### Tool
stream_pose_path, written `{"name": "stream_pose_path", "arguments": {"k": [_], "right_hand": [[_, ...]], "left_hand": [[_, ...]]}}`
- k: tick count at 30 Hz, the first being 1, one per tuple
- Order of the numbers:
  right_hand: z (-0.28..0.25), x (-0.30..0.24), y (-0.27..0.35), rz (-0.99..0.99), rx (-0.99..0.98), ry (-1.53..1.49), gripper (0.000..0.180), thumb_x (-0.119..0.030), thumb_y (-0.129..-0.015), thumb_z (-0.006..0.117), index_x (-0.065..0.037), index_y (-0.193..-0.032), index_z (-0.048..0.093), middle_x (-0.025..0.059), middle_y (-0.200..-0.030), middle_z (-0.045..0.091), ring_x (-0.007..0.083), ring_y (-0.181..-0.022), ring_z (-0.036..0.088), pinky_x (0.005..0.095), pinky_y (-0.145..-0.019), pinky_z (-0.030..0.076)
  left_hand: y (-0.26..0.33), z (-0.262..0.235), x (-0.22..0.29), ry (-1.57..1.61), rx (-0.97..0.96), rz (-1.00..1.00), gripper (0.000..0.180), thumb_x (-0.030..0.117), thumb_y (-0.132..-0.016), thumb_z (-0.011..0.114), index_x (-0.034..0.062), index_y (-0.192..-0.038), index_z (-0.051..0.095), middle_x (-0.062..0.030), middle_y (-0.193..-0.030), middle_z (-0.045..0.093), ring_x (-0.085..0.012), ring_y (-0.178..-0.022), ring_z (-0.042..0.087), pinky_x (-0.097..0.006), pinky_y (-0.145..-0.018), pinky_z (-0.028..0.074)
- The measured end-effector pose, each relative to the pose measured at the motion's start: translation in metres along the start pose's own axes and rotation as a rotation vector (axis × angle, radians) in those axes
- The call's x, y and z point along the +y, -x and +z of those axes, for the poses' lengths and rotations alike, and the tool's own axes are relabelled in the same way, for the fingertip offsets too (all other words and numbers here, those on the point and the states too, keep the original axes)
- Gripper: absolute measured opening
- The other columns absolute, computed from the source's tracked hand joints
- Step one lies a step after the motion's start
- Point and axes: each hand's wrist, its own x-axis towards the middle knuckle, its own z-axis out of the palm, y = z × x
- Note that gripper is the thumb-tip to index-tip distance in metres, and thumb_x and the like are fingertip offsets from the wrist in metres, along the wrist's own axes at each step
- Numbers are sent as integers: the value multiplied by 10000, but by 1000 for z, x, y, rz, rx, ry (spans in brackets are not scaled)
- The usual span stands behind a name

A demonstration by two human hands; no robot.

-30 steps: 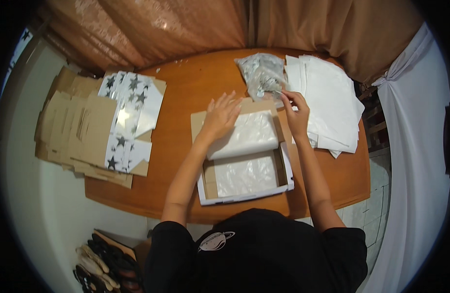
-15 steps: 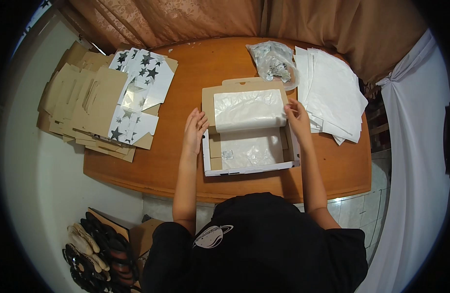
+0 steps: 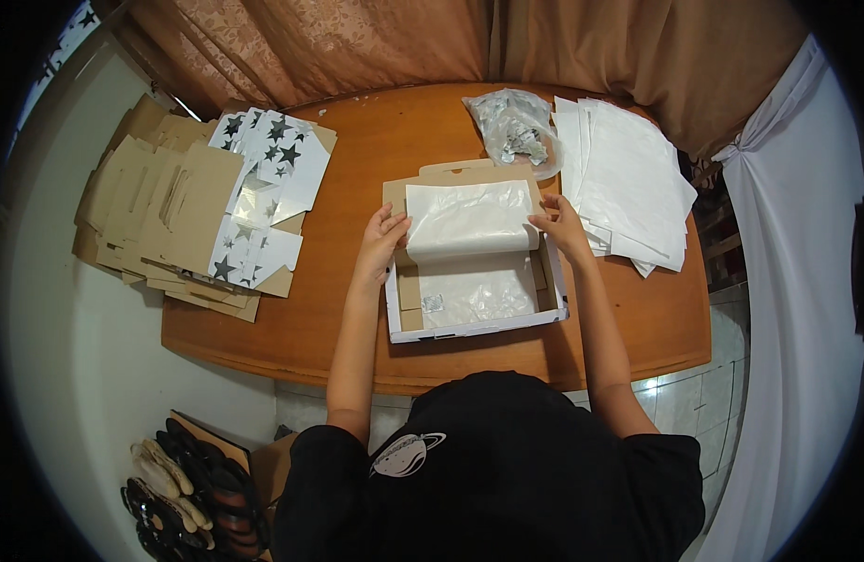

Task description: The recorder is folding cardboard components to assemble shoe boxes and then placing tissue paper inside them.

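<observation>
An open cardboard box (image 3: 479,330), white outside and brown inside, lies in front of me with its lid (image 3: 394,195) tilted back. White tissue paper (image 3: 479,288) lines the bottom, and its far part (image 3: 469,211) runs up against the lid. On the paper, near the front left corner, rests a small silvery square packet (image 3: 433,303). My left hand (image 3: 385,242) has its bent fingers around the lid's left edge, beside the paper. At the right edge, my right hand (image 3: 560,227) grips the lid, thumb against the paper; fingertips behind the lid are hidden.
Flattened brown boxes, some white with dark stars (image 3: 263,187), are piled at the table's left. Behind the box stands a clear plastic bag (image 3: 516,131) of small silvery pieces. White paper sheets (image 3: 628,187) are stacked at right. Shoes (image 3: 188,496) lie at lower left.
Both hands have moved inward from beside the lid and closed on its two side edges. The box and paper look much the same.
</observation>
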Motion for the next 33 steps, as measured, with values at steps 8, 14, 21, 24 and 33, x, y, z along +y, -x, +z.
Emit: {"name": "stream_pose_path", "arguments": {"k": [8,14,21,24,33], "right_hand": [[-4,-2,1,-21,-101,-95,437,3,-725,659,66,-1121,485,102,-971,548,100,-759,559,225,-672,469],[-18,8,11,-252,-131,-64,134,51,-732,605,-3,-839,663,84,-995,569,145,-925,546,260,-814,438],[-23,-5,33,-397,-197,282,234,48,-689,555,-98,-789,708,76,-1162,552,230,-1101,475,326,-964,352],[-25,-15,45,-489,-235,476,287,30,-646,529,-138,-783,719,40,-1209,535,287,-1186,396,378,-997,315],[-15,-26,81,-543,-420,957,259,-218,-689,523,-201,-854,722,49,-1399,342,406,-1337,40,669,-984,-43]], "left_hand": [[0,-3,2,-247,-88,193,487,-63,-705,653,-3,-1161,494,-35,-815,575,-64,-735,533,-173,-674,432],[13,-12,4,-256,-167,406,287,-89,-707,559,27,-962,623,-21,-795,590,-85,-701,515,-184,-664,423],[35,-20,13,-765,-406,561,274,-76,-586,584,126,-724,708,34,-865,654,-171,-915,475,-306,-869,349],[53,-11,22,-889,-447,502,307,-59,-592,574,160,-749,721,44,-972,637,-196,-977,457,-316,-924,300],[79,-5,10,-1267,-477,618,221,185,-617,602,182,-803,723,-37,-1204,528,-283,-1146,367,-453,-970,190]]}}
